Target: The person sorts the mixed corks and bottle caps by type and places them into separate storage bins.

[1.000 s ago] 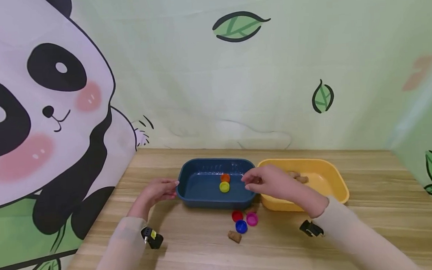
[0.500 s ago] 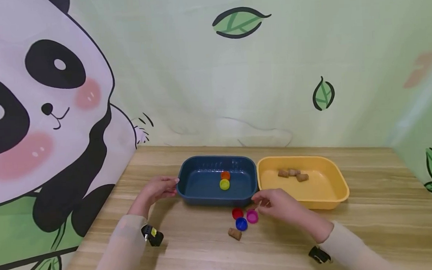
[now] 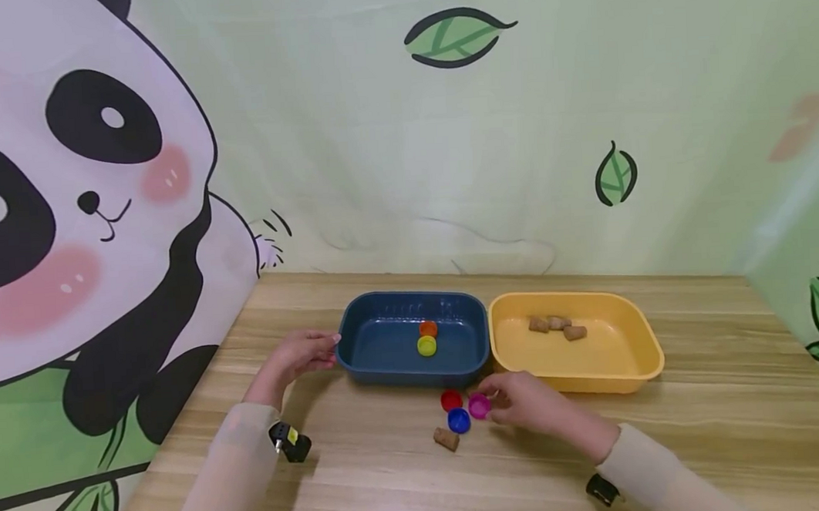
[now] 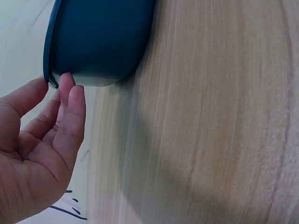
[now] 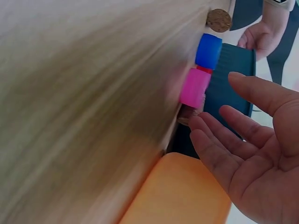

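In the left wrist view, my left hand [image 4: 42, 135] holds the rim of a dark blue tray [image 4: 100, 42] at its left end, thumb at the lip and fingertips against the outer wall. My right hand [image 3: 528, 403] is beside a pink plastic cap [image 3: 479, 406] on the table; its fingers are loosely bent and hold nothing. A cork [image 5: 186, 114] lies by its fingertips, behind the pink cap. Close by sit a red cap [image 3: 451, 400], a blue cap [image 3: 458, 420] and another cork [image 3: 447, 439]. Inside the blue tray are an orange cap [image 3: 428, 329] and a yellow cap [image 3: 427, 346].
A yellow tray [image 3: 596, 365] stands right of the blue one, its side close against it. In it lie three corks [image 3: 559, 322]. Behind the wooden table [image 3: 365, 474] hangs a cloth printed with a panda and leaves.
My right hand has come down from above the join of the two trays to the pink cap in front of them. The left hand has stayed at the blue tray's rim.
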`<state>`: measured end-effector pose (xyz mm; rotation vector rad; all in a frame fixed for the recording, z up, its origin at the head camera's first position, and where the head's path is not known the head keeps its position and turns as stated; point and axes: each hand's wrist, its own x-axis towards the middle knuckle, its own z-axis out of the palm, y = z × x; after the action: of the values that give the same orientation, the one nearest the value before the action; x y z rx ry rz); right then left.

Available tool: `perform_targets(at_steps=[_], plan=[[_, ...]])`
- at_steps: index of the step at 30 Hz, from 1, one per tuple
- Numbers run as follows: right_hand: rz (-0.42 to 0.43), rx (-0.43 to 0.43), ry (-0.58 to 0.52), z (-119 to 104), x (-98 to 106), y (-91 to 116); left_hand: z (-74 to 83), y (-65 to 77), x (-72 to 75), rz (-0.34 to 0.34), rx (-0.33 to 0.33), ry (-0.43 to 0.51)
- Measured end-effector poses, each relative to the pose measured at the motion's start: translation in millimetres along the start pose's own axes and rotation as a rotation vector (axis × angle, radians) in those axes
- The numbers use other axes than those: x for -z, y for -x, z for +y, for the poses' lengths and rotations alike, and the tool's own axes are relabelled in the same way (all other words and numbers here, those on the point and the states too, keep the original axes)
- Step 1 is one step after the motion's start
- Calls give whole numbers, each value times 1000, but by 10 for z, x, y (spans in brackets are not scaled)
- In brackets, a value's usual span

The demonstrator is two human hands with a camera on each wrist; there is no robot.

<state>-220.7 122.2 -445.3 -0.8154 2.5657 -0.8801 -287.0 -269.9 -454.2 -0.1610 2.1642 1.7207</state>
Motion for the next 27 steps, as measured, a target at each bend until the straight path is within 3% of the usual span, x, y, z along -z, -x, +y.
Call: perform_targets(at_steps=[10, 17, 27], plan=[[6, 0, 57, 30, -79, -91, -8, 4, 8, -7, -5, 1], [-10, -2, 109, 19, -115, -132, -114, -78, 105, -71, -65, 51], [-2, 14, 157, 25, -135, -152, 5, 22, 5, 5, 4, 6]])
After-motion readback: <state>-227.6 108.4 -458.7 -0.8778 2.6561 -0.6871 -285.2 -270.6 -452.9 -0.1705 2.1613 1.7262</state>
